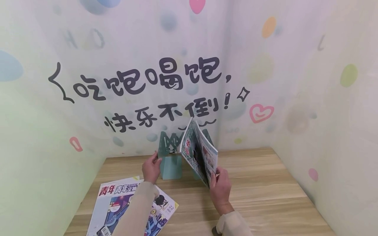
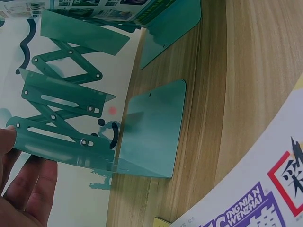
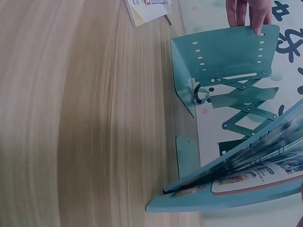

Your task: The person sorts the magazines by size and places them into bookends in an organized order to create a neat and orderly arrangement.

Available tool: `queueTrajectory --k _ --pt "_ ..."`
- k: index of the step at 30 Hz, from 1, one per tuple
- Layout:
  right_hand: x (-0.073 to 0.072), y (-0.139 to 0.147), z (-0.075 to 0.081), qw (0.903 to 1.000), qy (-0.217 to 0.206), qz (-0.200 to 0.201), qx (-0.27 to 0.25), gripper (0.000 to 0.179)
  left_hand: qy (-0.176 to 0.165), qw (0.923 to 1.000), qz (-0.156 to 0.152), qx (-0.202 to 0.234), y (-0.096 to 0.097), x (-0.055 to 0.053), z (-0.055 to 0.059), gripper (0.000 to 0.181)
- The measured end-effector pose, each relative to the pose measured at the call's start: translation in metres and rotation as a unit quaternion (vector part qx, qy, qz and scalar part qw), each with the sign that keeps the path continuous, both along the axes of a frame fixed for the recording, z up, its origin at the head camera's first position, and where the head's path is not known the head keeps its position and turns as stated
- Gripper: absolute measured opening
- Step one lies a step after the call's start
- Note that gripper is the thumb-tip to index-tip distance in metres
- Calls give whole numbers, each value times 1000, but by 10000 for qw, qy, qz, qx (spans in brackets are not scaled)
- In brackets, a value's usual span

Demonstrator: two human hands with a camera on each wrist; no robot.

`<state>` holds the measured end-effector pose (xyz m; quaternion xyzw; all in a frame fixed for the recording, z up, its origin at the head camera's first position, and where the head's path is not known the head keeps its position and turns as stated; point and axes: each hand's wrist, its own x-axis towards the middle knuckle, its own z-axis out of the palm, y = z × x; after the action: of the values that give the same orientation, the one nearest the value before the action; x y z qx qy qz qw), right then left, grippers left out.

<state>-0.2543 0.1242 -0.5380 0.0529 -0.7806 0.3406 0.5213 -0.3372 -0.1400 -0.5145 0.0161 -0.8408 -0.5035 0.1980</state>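
While the left hand (image 1: 152, 167) pinches the green bookend (image 1: 172, 167): a nudge could slide it.
Right hand (image 1: 220, 186): grips a splayed magazine (image 1: 190, 155), whose flaring side could snag.

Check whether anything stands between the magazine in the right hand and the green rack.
Nothing visible does: the magazine overlaps the green rack in the head view, hiding part of it. The left hand grips the rack's left end, and the flat magazines lie off to the left.
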Motion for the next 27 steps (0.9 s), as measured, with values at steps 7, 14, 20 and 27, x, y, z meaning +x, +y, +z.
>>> queueTrajectory --k 7,14,20,27 --pt "-6 -1 0 9998 -175 -49 -28 24 -67 10000 -21 -14 1 2 3 43" --pt "-10 -2 4 9991 -404 -48 -67 23 -39 10000 28 -67 1 5 7 43" --pt "-12 -2 7 9982 -591 -29 1 22 -2 10000 -8 -43 1 6 6 43" --pt "-17 -3 11 9944 -1051 13 -65 21 -39 10000 -46 -36 2 7 8 43"
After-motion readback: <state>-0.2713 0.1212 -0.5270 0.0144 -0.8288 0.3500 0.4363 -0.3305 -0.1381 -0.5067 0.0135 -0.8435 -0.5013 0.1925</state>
